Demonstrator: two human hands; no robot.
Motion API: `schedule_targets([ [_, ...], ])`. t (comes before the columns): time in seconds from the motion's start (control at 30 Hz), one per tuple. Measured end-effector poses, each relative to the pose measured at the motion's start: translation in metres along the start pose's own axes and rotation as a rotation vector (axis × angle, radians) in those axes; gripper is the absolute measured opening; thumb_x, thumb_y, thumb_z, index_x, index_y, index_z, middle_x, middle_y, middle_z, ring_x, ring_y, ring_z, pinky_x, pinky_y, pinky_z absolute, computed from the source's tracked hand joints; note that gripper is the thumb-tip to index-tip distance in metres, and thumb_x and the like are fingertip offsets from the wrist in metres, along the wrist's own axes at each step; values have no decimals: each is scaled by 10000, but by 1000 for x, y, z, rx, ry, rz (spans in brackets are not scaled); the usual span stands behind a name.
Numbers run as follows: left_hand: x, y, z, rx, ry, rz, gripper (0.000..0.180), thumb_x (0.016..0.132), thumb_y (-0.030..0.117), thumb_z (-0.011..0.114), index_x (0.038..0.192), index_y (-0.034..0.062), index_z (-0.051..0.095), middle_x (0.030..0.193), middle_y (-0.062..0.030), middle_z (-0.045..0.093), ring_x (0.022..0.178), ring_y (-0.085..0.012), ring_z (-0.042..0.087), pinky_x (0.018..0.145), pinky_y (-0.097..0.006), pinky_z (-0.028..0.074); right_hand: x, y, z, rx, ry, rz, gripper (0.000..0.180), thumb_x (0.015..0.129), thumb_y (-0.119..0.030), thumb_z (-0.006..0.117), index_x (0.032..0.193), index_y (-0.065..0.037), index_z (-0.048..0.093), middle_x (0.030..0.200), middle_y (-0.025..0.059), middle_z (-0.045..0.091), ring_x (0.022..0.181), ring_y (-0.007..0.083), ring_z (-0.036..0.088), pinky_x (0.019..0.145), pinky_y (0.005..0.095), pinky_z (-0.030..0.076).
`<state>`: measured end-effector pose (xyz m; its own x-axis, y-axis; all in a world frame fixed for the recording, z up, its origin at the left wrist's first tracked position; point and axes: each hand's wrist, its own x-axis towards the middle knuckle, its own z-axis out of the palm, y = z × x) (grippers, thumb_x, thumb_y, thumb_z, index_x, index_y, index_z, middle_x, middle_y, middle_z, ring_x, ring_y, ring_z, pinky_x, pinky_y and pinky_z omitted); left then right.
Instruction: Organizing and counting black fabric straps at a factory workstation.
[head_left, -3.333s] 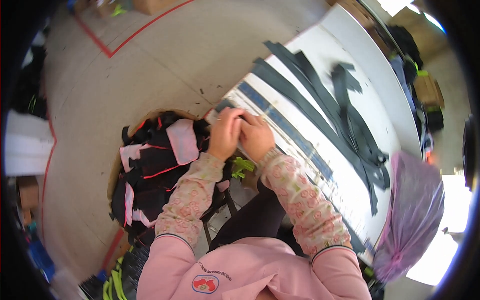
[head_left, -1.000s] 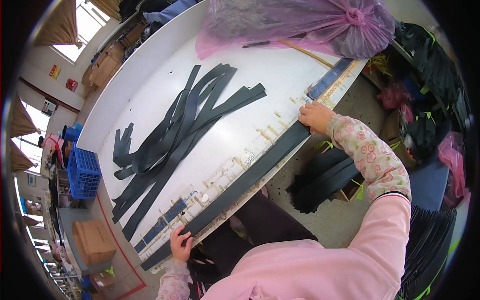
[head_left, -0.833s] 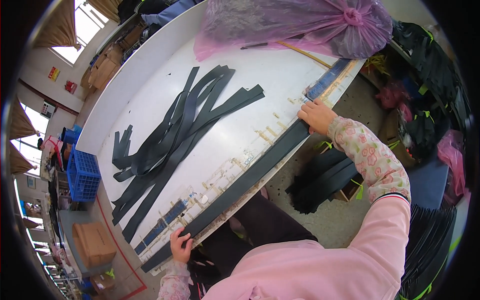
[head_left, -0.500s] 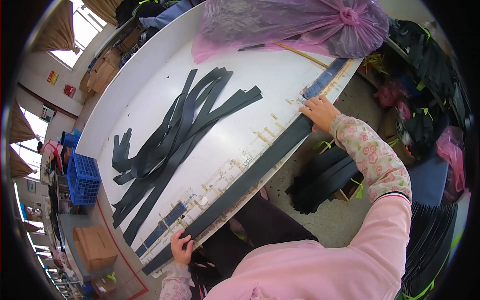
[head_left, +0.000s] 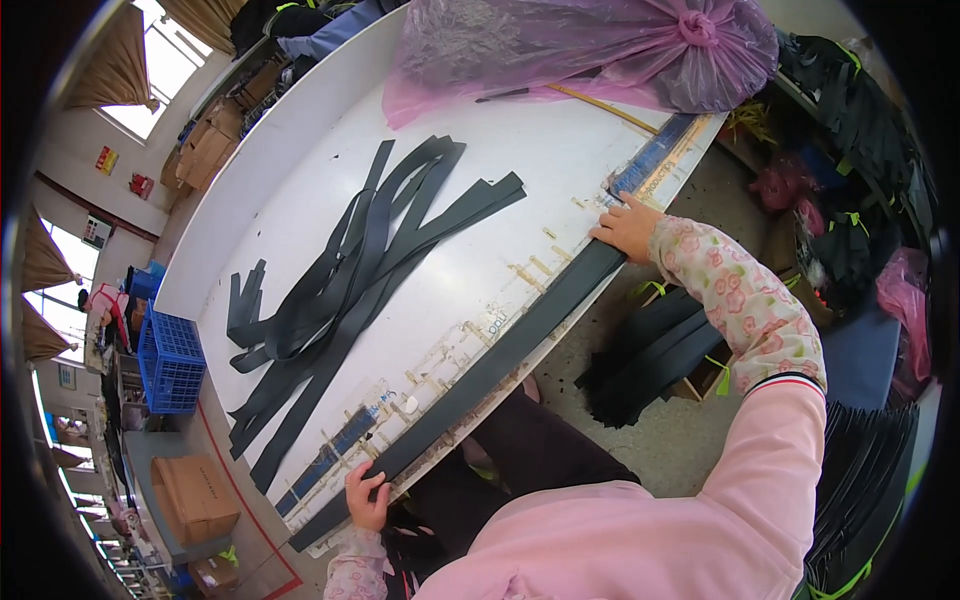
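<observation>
Lying along the near edge of the table [head_left: 560, 180], the strap [head_left: 490, 366] looks light and bendy, best held near its ends, where your right hand [head_left: 628, 228] rests fingers-down and your left hand [head_left: 367, 497] curls alongside, though whether either pinches it can't be told.

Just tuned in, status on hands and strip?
Left hand and right hand touching dark strip. Flat along edge of white table. Loose strips apart from it.

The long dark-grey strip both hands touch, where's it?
Head view, lower middle: the strip lies along the near edge of the white table, touching left hand and right hand.
</observation>
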<state>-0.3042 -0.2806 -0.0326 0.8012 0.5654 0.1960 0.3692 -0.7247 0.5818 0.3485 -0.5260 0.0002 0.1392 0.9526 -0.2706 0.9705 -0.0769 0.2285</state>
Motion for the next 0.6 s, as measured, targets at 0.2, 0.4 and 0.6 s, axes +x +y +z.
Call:
schedule_targets([
  [0.2, -3, -2, -2, 7, -6, -5, 229, 774, 55, 770, 989, 67, 694, 1249, -178, 628, 1163, -371, 573, 1008, -450, 437, 8, -5, -29, -33, -62, -21, 639, 766, -254, 789, 1341, -152, 530, 1221, 46, 568, 1247, 232, 515, 1177, 570, 247],
  [0.4, -2, -1, 0, 6, -5, 10, 234, 775, 59, 769, 995, 68, 691, 1252, -181, 628, 1156, -375, 576, 1005, -449, 440, 10, -4, -4, -83, 27, 11, 553, 827, -218, 730, 1340, -144, 536, 1244, 35, 566, 1266, 212, 508, 1183, 588, 231],
  [0.6, -3, -1, -2, 18, 3, 11, 231, 776, 60, 767, 994, 67, 692, 1250, -181, 629, 1155, -374, 576, 1003, -447, 442, 14, -5, -8, -72, 38, 21, 452, 880, -145, 632, 1324, -138, 545, 1232, 35, 579, 1260, 214, 521, 1190, 578, 227],
])
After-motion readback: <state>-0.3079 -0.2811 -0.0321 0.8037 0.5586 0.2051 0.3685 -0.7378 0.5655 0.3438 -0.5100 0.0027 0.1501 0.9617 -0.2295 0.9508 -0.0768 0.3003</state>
